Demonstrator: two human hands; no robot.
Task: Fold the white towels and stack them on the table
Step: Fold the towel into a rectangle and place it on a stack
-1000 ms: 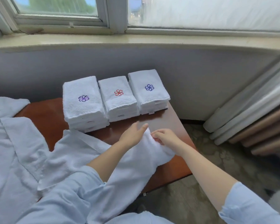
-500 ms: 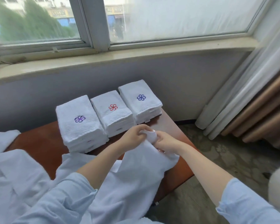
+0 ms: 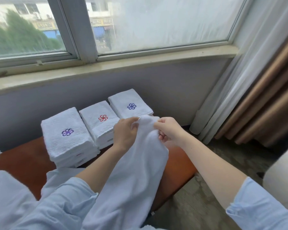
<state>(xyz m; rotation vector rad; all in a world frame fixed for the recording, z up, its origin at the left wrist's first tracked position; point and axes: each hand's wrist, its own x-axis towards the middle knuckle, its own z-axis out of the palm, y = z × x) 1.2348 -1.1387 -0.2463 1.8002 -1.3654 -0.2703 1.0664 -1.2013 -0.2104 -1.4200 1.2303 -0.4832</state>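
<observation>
A loose white towel (image 3: 136,171) hangs from both my hands above the brown table (image 3: 178,163). My left hand (image 3: 125,131) pinches its top edge on the left, and my right hand (image 3: 169,130) pinches the same edge on the right, close together. Behind them stand three stacks of folded white towels: one with a purple flower (image 3: 67,135), one with a red flower (image 3: 98,120), one with a blue flower (image 3: 130,103). The towel's lower end drops out of view below my arms.
More loose white towels (image 3: 7,193) lie heaped at the left on the table. A grey wall and window sill (image 3: 106,67) run behind the stacks. Beige and brown curtains (image 3: 256,97) hang at the right, over patterned carpet (image 3: 198,205).
Both hands have lifted the towel's top edge up off the table, from flat near the front to held in front of the stacks. The camera has tilted up toward the window.
</observation>
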